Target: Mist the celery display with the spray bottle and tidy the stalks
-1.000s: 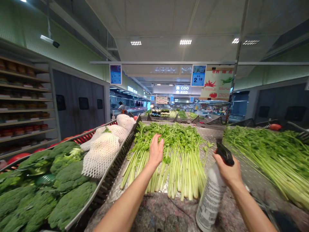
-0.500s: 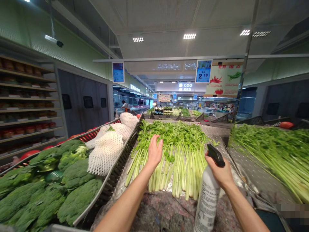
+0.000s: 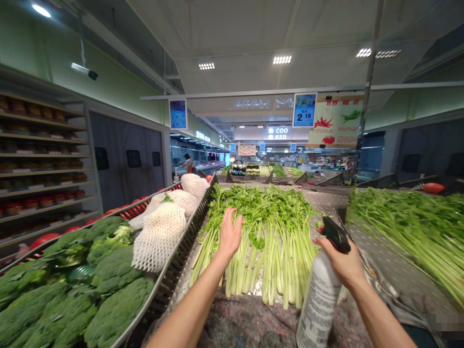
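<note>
A wide bed of green celery (image 3: 275, 251) lies before me, leaves toward the back and pale stalk ends toward me. Over its left part hovers my left hand (image 3: 231, 233), fingers apart and holding nothing; whether it touches the leaves I cannot tell. At the right of the celery, my right hand (image 3: 344, 261) grips a white spray bottle (image 3: 319, 299) round the neck under its black trigger head. The bottle leans slightly to the right, and its lower end runs out of the picture. Printed text covers its side.
Left of the celery stands a black crate (image 3: 184, 232) with broccoli (image 3: 119, 273) and vegetables in white foam nets (image 3: 159, 237). A grey, mottled cloth (image 3: 246, 319) lies along the near edge. On the right a mirror (image 3: 406, 241) reflects the celery. Price signs (image 3: 304, 110) hang overhead.
My right hand has moved right with the spray bottle, away from the celery's edge. The left hand stays above the leaves, slightly lower and farther left. The view has tilted up a little.
</note>
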`<control>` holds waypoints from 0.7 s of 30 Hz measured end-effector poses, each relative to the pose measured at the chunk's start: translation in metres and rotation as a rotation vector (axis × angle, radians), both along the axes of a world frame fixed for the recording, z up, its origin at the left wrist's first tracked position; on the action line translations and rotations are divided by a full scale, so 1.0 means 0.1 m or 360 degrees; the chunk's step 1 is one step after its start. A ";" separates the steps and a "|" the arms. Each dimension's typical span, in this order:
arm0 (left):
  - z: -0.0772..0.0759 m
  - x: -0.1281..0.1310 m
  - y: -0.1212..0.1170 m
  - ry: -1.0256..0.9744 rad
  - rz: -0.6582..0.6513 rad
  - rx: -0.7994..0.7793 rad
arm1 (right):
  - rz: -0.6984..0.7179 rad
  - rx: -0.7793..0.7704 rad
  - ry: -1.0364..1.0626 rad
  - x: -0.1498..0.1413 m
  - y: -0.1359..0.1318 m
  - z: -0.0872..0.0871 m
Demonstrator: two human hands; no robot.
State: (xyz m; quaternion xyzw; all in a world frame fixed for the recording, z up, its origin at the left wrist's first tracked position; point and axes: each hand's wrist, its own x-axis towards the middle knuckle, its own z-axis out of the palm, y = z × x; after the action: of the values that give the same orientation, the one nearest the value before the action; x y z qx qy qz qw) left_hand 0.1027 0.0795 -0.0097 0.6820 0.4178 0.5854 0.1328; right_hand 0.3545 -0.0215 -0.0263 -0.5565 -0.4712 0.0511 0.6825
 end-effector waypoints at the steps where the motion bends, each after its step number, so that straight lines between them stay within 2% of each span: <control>1: 0.01 -0.01 0.00 -0.0002 0.0002 0.0007 | -0.0007 0.0071 0.0020 0.00 -0.02 0.05; 5: 0.01 -0.02 -0.02 -0.0023 0.0010 0.0017 | -0.0028 0.0192 0.0007 -0.04 -0.08 0.20; 10: 0.03 -0.05 -0.06 -0.0064 -0.0017 -0.0032 | -0.0172 0.0160 -0.0030 -0.06 -0.06 0.17; 14: 0.05 -0.10 -0.04 -0.0043 0.0022 -0.0011 | -0.0078 0.0170 -0.0168 -0.14 -0.06 0.16; 18: 0.07 -0.16 -0.04 -0.0019 0.0070 0.0010 | -0.0005 0.0177 -0.0337 -0.31 -0.06 0.26; 21: 0.07 -0.23 -0.05 -0.0026 0.0102 0.0032 | 0.0041 0.0199 -0.0327 -0.47 -0.01 0.34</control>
State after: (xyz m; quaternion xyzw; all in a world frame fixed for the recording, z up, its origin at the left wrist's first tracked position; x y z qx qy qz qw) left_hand 0.0795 0.0746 -0.0030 0.6646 0.4324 0.5992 0.1104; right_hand 0.3074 -0.0227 0.0076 -0.5089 -0.5481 -0.0269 0.6632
